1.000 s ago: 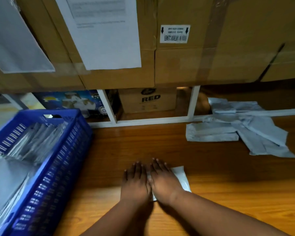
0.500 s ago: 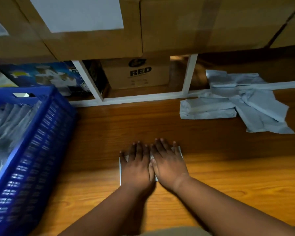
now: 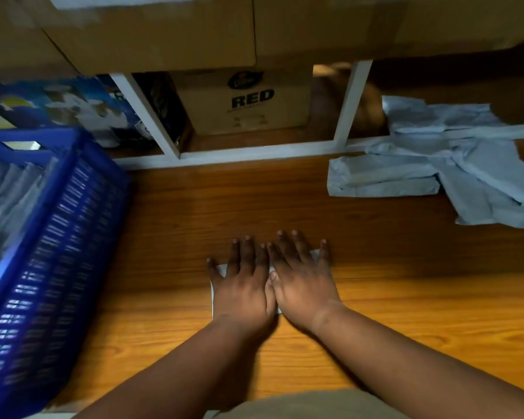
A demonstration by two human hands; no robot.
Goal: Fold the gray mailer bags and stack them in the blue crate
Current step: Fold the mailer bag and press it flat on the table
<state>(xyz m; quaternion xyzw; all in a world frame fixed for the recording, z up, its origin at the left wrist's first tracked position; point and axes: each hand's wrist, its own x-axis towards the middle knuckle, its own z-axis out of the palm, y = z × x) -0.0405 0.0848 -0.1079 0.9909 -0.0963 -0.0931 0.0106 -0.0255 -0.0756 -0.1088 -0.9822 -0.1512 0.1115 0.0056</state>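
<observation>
A small folded gray mailer bag (image 3: 221, 270) lies flat on the wooden floor, almost wholly covered by my hands. My left hand (image 3: 245, 285) presses its left half with straight fingers. My right hand (image 3: 303, 282) presses its right half, fingers spread flat. The two hands touch side by side. The blue crate (image 3: 58, 255) stands at the left, with several folded gray bags (image 3: 6, 195) inside it. A loose heap of unfolded gray mailer bags (image 3: 454, 167) lies at the far right.
A white shelf frame (image 3: 254, 151) runs along the back, with a cardboard box marked RED (image 3: 248, 101) and a blue printed box (image 3: 73, 107) under it. Large cardboard boxes (image 3: 164, 34) sit above. Bare wooden floor (image 3: 406, 297) stretches to the right of my hands.
My hands slid a little apart over the folded bag and now cover more of it. The view tilted down, so the crate and shelf sit higher in the frame.
</observation>
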